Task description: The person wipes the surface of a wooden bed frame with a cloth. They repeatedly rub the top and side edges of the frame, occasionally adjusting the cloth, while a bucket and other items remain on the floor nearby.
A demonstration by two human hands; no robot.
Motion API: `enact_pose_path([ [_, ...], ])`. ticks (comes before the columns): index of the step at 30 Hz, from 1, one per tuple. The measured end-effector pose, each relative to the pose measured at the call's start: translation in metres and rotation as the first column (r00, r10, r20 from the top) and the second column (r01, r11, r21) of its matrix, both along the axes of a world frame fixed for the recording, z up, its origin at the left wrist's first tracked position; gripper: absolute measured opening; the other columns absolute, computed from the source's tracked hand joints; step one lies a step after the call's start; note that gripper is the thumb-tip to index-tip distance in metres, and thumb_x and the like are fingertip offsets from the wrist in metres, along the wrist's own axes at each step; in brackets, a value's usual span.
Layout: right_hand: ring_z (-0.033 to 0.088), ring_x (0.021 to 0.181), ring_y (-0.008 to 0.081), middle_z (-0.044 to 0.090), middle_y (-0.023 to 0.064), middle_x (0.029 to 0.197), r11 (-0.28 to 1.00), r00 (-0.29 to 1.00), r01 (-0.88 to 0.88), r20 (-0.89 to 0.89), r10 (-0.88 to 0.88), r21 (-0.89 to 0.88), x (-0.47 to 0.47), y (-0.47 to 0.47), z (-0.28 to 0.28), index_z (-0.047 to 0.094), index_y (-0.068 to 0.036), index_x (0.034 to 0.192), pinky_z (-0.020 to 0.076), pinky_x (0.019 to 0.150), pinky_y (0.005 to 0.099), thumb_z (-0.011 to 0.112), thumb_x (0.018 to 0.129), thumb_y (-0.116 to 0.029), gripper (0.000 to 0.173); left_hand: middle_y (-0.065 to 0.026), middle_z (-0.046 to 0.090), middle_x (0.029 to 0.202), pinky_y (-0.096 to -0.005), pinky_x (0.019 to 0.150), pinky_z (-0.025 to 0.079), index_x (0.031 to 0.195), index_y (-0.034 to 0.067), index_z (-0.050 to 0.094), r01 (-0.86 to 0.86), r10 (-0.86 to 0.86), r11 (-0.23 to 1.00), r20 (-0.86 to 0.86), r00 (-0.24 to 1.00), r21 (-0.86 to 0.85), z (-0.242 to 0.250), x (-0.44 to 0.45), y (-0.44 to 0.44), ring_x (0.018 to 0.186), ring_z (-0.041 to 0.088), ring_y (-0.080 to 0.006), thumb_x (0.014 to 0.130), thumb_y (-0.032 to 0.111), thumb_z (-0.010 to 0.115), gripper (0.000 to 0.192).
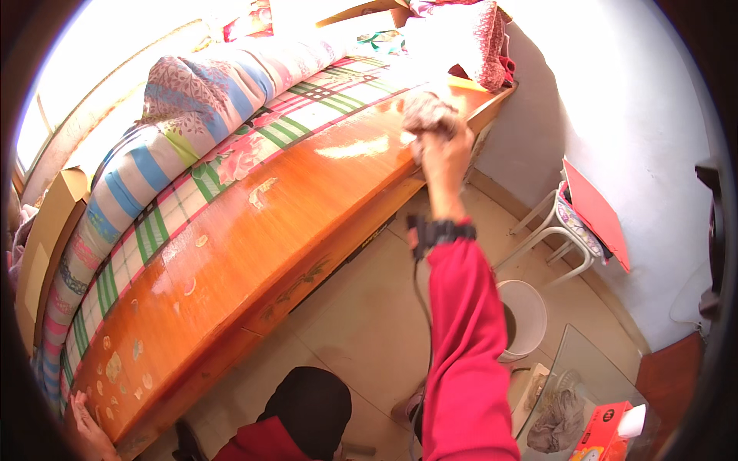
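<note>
My right hand [444,155] grips a crumpled grey-brown cloth [428,112] and holds it against the glossy orange wooden edge board [277,207] of a bed platform, near its far right end. A dark strap with a small device and a cable is on my right wrist. At the lower left, my left hand [89,429] rests at the near end of the same board, its fingers apart and nothing seen in them. Pale worn patches [113,366] mark the wood.
Behind the board lie a plaid sheet [230,161] and rolled bedding [167,144]. To the right are a white-framed chair [576,230] with a red board, a white bucket [527,320], and a glass table [605,369] with another cloth [556,423] and a red tissue box [602,432].
</note>
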State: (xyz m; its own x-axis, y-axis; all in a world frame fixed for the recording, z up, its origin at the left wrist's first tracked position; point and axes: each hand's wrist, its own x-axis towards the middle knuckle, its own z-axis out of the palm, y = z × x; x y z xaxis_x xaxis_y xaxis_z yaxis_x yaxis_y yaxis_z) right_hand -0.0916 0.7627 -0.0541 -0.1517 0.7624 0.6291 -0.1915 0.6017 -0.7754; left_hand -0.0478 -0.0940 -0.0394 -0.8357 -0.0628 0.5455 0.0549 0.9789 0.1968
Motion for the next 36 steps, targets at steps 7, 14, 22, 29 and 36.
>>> enact_pose_path([
  [7, 0.052, 0.123, 0.0398, 0.057, 0.018, 0.124, 0.967, 0.968, 0.068, -0.252, -0.004, 0.244, 0.022, -0.146, -0.047, 0.058, -0.002, 0.12, 0.035, 0.112, 0.0525, 0.067, 0.079, -0.003, 0.043, -0.0159, 0.074, 0.098, -0.0388, 0.089, 0.054, 0.113, -0.001, 0.072, 0.285, -0.25, 0.958, -0.361, 0.898, 0.045, -0.007, -0.004, 0.02, 0.093, 0.069, -0.031, 0.109, 0.022, 0.045, 0.036],
  [14, 0.063, 0.085, 0.0189, 0.065, 0.0061, 0.099, 0.991, 0.929, 0.018, -0.365, -0.065, -0.13, -0.018, 0.039, -0.021, 0.059, -0.008, 0.092, 0.0521, 0.078, 0.0324, 0.07, 0.091, -0.007, 0.011, -0.0097, 0.074, 0.111, -0.0324, 0.093, 0.052, 0.121, 0.002, 0.07, -0.015, 0.012, 0.996, -0.036, 0.999, -0.089, 0.012, 0.006, 0.012, 0.104, 0.069, -0.0252, 0.11, 0.028, 0.041, 0.041],
  [22, 0.059, 0.107, 0.0257, 0.062, 0.0141, 0.12, 0.955, 0.981, 0.044, -0.169, -0.097, -0.293, -0.034, -0.001, -0.122, 0.053, 0.004, 0.127, 0.0464, 0.096, 0.038, 0.061, 0.097, -0.016, 0.037, -0.0068, 0.071, 0.126, -0.0263, 0.1, 0.048, 0.131, 0.002, 0.065, -0.174, 0.188, 0.976, 0.106, 0.976, -0.128, 0.016, 0.01, -0.007, 0.117, 0.066, -0.0213, 0.111, 0.034, 0.038, 0.047],
  [29, 0.038, 0.144, 0.0389, 0.048, 0.0238, 0.145, 0.995, 0.983, -0.1, -0.159, 0.096, -0.019, -0.007, -0.119, -0.215, 0.042, 0.005, 0.143, 0.0196, 0.122, 0.046, 0.063, 0.092, -0.015, 0.059, -0.0126, 0.065, 0.135, -0.0275, 0.108, 0.042, 0.138, -0.002, 0.058, 0.006, -0.014, 0.999, 0.144, 0.989, 0.054, 0.011, -0.011, -0.079, 0.126, 0.06, -0.0235, 0.11, 0.035, 0.039, 0.05],
  [36, 0.065, 0.097, 0.0249, 0.068, 0.0131, 0.106, 0.969, 0.981, -0.068, -0.194, 0.021, -0.237, -0.033, 0.069, -0.132, 0.061, 0.001, 0.112, 0.05, 0.088, 0.0351, 0.061, 0.093, -0.015, 0.025, -0.0148, 0.062, 0.138, -0.0288, 0.11, 0.04, 0.139, -0.002, 0.056, -0.036, 0.019, 0.994, 0.167, 0.986, 0.101, 0.019, -0.021, -0.088, 0.129, 0.057, -0.0244, 0.11, 0.036, 0.04, 0.051],
])
